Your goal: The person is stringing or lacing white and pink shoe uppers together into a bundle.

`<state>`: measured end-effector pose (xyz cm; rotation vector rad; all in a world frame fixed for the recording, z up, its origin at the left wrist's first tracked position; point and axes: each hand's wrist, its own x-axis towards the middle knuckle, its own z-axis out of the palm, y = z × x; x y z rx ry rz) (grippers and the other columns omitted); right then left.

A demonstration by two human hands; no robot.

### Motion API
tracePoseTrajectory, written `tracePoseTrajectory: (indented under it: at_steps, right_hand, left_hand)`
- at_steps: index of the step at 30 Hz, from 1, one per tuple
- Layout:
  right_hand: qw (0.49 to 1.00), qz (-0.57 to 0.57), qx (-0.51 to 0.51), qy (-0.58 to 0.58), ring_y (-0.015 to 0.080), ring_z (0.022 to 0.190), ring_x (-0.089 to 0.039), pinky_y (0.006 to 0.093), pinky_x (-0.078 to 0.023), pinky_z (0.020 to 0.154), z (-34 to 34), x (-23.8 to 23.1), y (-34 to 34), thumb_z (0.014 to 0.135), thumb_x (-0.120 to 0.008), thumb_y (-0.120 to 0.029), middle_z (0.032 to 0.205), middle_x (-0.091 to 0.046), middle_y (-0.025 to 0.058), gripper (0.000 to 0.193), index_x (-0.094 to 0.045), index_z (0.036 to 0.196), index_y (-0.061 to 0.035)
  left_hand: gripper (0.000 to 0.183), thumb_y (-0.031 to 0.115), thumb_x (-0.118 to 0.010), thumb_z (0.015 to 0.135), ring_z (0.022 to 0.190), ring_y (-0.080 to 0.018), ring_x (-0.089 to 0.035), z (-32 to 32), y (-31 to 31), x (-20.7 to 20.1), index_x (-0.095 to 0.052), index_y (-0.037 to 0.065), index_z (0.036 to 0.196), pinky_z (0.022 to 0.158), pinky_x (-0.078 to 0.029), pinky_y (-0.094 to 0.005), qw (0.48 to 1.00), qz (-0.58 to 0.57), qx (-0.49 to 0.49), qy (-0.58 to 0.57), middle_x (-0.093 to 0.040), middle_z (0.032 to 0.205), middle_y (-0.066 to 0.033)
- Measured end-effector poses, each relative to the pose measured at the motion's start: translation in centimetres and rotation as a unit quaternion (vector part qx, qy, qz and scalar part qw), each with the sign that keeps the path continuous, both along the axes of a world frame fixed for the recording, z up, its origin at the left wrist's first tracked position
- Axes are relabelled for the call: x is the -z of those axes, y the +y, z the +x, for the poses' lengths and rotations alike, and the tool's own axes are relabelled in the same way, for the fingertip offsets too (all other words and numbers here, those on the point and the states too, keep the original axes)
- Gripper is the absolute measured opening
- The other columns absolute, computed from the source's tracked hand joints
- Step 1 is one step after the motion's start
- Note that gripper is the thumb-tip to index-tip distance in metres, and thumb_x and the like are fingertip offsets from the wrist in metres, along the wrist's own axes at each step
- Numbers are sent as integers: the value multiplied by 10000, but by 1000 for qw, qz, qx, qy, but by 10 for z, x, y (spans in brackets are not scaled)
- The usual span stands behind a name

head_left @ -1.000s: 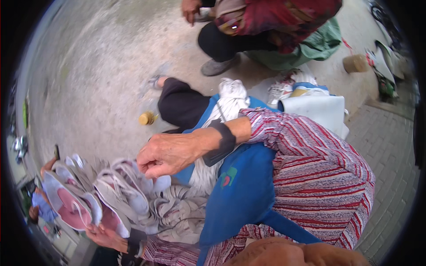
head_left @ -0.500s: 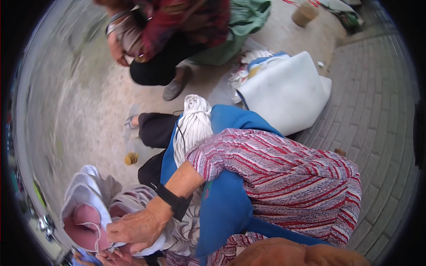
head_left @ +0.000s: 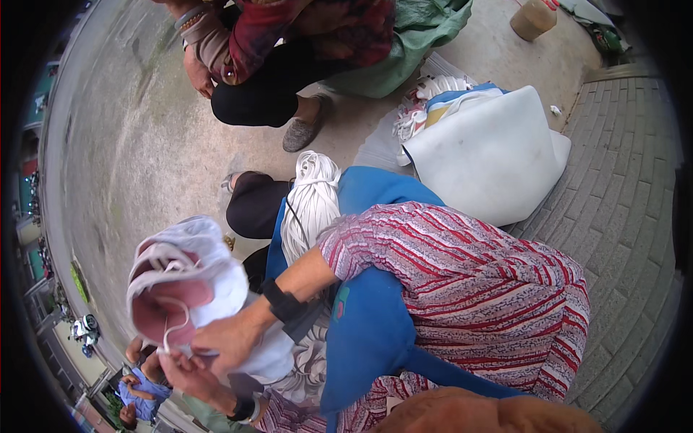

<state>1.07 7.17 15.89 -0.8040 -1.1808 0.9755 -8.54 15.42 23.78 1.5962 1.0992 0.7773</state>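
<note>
Blue cloth up front: that's the apron (head_left: 372,346) over the lap, with a red-and-white striped sleeve (head_left: 476,289) crossing it. Just off the apron's left edge there's a white shoe upper (head_left: 231,285) with pink lining, held up at the hands, and at least one more upper bunched right behind it. The hands are close together at its near rim. Left hand (head_left: 191,375) has its fingertips pinched on a thin white lace (head_left: 173,328) that loops out of the pink opening. Right hand (head_left: 231,340) lies over the rim, black strap (head_left: 285,299) on the wrist, but it's kinda blurry and I can't tell how firmly it's gripping. Greyish shoe pieces (head_left: 310,368) sit in a heap under the wrists, along that same apron edge. A fat white hank of cord (head_left: 312,202) rests by the apron's far left corner. Past the far edge on the right is a big white bag (head_left: 491,159), more white laced stuff (head_left: 433,94) poking out beside it. Beyond that, someone's squatting in dark trousers (head_left: 253,101) next to a green sack (head_left: 404,58). Way off left: a person in a blue shirt (head_left: 144,390) and a parked scooter (head_left: 84,332).
</note>
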Motion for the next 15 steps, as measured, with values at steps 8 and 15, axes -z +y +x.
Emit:
tracePoseTrajectory:
  at_steps: [8,15]
  right_hand:
    - [994,-92,-4,-58,148,677,-633,293,-495,612,134,6,-120,763,-538,-162,790,-658,102,233,-636,927,-30]
    - [659,-486,218,-531,290,1026,-496,435,-392,847,198,161,-307,723,-605,-288,1058,-534,118,424,-533,1087,-84]
  left_hand:
    - [237,230,-427,940,554,-16,-340,-52,54,24,-511,29,1034,387,-225,-154,992,-31,-27,-120,-461,793,32]
    - [205,266,-477,915,439,-3,-355,-39,48,29,-492,97,801,315,-252,-170,995,-37,-27,-88,-487,682,22]
